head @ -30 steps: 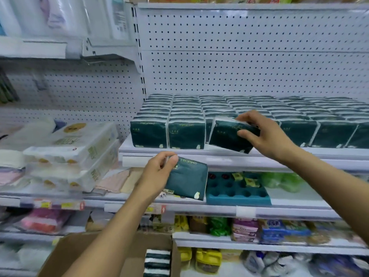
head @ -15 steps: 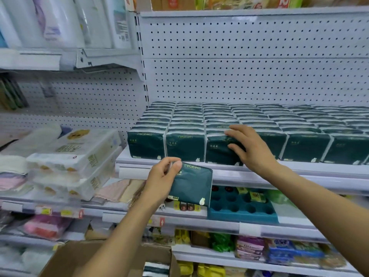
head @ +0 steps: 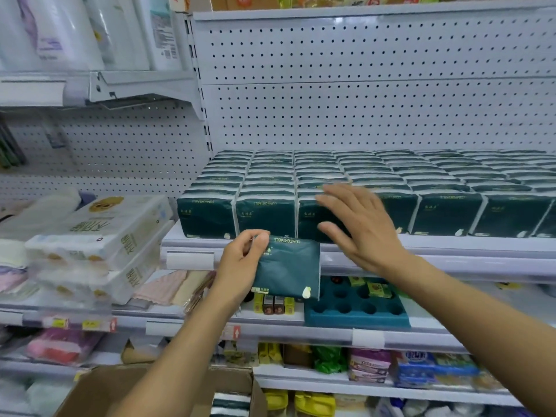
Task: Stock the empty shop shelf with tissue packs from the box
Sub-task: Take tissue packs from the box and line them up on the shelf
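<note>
While the left hand (head: 240, 266) remains clamped on one dark green tissue pack (head: 288, 267), held upright just in front of the shelf edge (head: 436, 248), the right hand (head: 361, 224) is spread flat with fingers apart and holds nothing.

Head view: a second ago the right hand gripped a pack at the front of the third column from the left. That pack now stands upright in the front row (head: 445, 213), flush with its neighbours, and the right hand has let go; its palm lies over or just in front of that pack's face. Whether it touches the face cannot be told, since the hand is blurred. The left hand's pack has stayed in nearly the same place, below the front row and apart from it.

Status: the shelf carries full columns of packs from the near edge to the pegboard back wall (head: 361, 115). No open gap shows along the visible front row, though the far right runs out of view. The cardboard box (head: 234, 383) sits low at the near edge, open, with striped pack ends visible inside.

Judgement: one placement is complete. The next step is probably to pass or lift the held pack, possibly as a second layer. Stacked packs are soft and may slide.
</note>
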A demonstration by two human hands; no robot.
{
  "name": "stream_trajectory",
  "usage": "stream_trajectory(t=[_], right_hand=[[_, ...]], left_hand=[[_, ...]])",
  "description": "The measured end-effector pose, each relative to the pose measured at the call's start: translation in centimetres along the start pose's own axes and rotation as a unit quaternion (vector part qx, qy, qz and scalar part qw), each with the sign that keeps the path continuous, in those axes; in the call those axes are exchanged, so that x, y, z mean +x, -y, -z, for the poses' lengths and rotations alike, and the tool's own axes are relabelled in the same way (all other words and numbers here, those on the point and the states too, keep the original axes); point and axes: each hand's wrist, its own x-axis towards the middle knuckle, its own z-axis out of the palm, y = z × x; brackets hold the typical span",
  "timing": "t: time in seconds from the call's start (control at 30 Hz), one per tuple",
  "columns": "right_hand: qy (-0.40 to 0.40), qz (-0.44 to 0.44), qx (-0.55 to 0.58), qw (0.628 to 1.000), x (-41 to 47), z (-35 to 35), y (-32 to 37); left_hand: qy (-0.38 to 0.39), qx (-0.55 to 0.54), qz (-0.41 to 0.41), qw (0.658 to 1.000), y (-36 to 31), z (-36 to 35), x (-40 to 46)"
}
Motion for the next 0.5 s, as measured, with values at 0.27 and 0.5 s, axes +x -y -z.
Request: stream_trajectory(t=[0.27,0.5], right_hand=[[0.21,-0.157,0.251,0.932,-2.2,3.0,2.0],[0.091,-0.194,0.267,0.94,-5.0,7.0,-3.3]], left_hand=[[0.053,-0.027,-0.109,0.992,-1.6,-4.8,-1.0],[-0.028,0.173,-0.232,0.957,-2.7,-8.2,-0.2]])
